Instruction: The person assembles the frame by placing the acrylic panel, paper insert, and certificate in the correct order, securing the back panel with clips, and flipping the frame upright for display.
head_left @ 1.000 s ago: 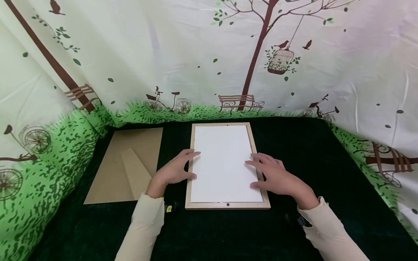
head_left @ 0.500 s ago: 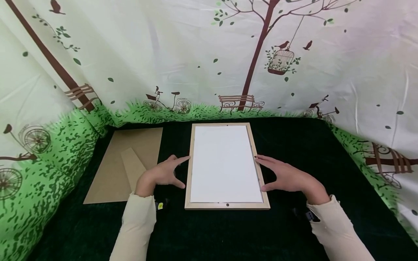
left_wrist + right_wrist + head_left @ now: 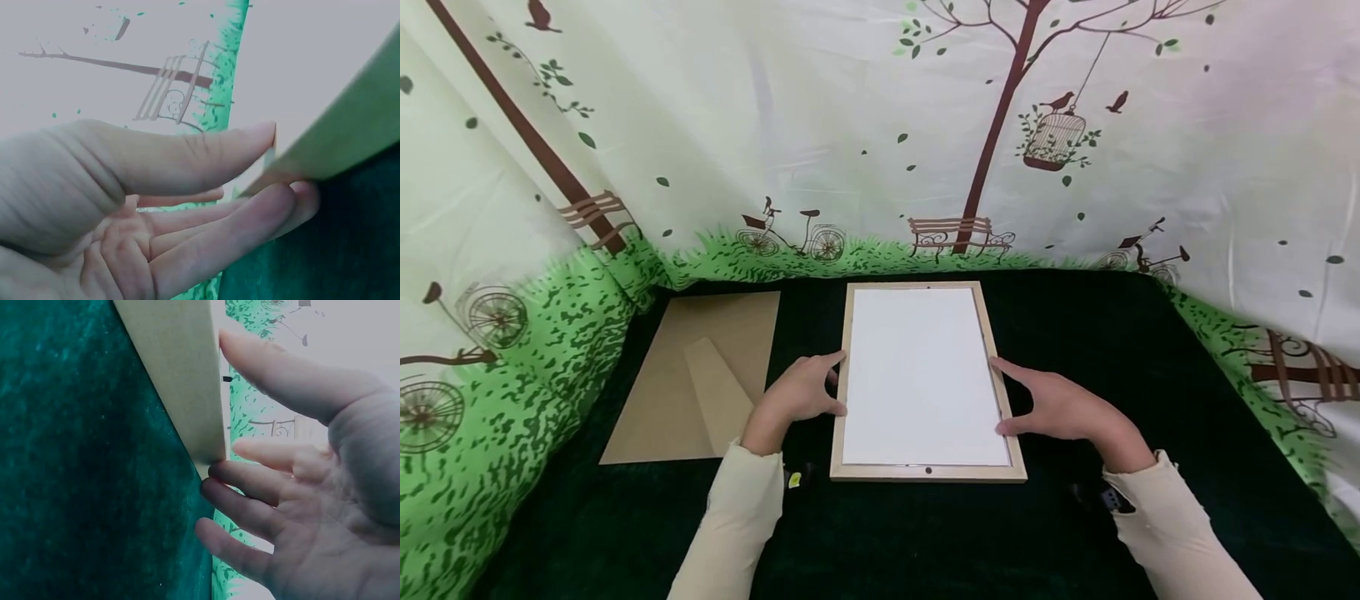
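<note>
A pale wooden picture frame (image 3: pixel 928 474) lies on dark green cloth, a white sheet (image 3: pixel 921 375) filling its inside. My left hand (image 3: pixel 793 393) touches its left side; in the left wrist view the thumb (image 3: pixel 206 156) meets the upper edge and the nearly straight fingers (image 3: pixel 244 228) reach the outer side low down. On the right side, my right hand (image 3: pixel 1067 408) touches with its thumb (image 3: pixel 275 369) on the top edge. Its spread fingers (image 3: pixel 250 478) reach the side wall in the right wrist view. A brown backing board (image 3: pixel 647 392) with a stand flap (image 3: pixel 718 392) lies left of the frame.
Dark green cloth (image 3: pixel 925 542) covers the surface. A white curtain (image 3: pixel 820 108) printed with trees, benches and bicycles hangs at the back and both sides. Dark wrist straps (image 3: pixel 1112 500) show at the cuffs.
My fingers were over the sheet's edges, then drew outward to the frame's sides. The left hand has since come back in to touch the frame. The view has shifted slightly.
</note>
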The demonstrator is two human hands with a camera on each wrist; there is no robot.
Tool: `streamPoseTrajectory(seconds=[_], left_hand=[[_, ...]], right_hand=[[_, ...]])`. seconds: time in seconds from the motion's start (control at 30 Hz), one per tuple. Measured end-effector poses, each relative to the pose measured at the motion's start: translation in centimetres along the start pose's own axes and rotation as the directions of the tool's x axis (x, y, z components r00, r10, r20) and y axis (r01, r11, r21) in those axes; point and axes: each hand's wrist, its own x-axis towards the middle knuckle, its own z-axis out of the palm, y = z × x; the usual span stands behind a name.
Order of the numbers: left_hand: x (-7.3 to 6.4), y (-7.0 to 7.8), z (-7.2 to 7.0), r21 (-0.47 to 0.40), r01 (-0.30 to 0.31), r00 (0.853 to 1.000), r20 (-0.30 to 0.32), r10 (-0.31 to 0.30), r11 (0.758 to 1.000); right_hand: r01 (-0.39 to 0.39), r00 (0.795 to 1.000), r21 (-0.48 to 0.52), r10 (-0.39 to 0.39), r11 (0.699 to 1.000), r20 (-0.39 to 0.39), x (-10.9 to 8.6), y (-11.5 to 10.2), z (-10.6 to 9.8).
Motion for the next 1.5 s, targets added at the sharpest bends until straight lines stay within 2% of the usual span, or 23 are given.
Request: streamPoseTrajectory(seconds=[0.17,0.33,0.53,0.7,0.93,1.03,1.17,1.27,1.33,1.4,1.5], left_hand=[[0.0,1.1,0.7,-0.019,0.076,0.996,-0.053,-0.077,0.997],[0.2,1.9,1.1,-0.051,0.11,0.99,-0.086,-0.114,0.993],[0.3,2.1,1.2,-0.046,0.1,0.99,-0.093,-0.104,0.994],[0.1,2.0,1.2,-0.059,0.086,0.991,-0.101,-0.092,0.995],[0.0,2.0,1.3,-0.069,0.084,0.99,-0.104,-0.091,0.994],[0.1,1.6,1.1,-0.079,0.061,0.993,-0.091,-0.068,0.995],[-0.2,-0.4,0.0,-0.136,-0.002,0.998,-0.064,-0.007,0.991],[-1.2,-3.2,-1.7,-0.191,-0.068,0.995,-0.085,0.052,0.979],[-2.2,-5.5,-3.1,-0.235,-0.082,0.992,-0.118,0.055,0.969],[-3.4,-8.0,-4.5,-0.253,-0.057,0.987,-0.163,0.016,0.966],[-5.6,-12.0,-6.6,-0.25,0.058,0.972,-0.205,-0.111,0.967]], right_hand=[[-0.012,1.0,-0.017,0.012,1.0,-0.014,0.0,0.0,0.0],[-0.027,0.999,-0.023,0.026,0.999,-0.035,0.1,0.2,-0.1],[-0.016,0.999,0.007,0.016,1.0,-0.035,0.2,0.8,-0.4],[0.029,1.0,0.024,-0.029,0.999,-0.01,0.1,1.9,-0.9],[0.041,0.999,0.036,-0.042,0.998,0.022,0.0,2.7,-1.1],[0.057,0.998,0.052,-0.058,0.997,0.016,0.1,2.7,-1.0],[0.084,0.996,0.079,-0.085,0.993,0.006,0.2,2.9,-0.5],[0.083,0.996,0.092,-0.084,0.992,0.003,0.1,3.0,-0.4],[0.069,0.998,0.094,-0.069,0.993,-0.003,0.0,3.1,-0.5],[0.062,0.998,0.086,-0.062,0.994,-0.004,-0.1,3.1,-0.6],[0.057,0.998,0.084,-0.057,0.995,-0.002,-0.1,3.2,-0.8]])
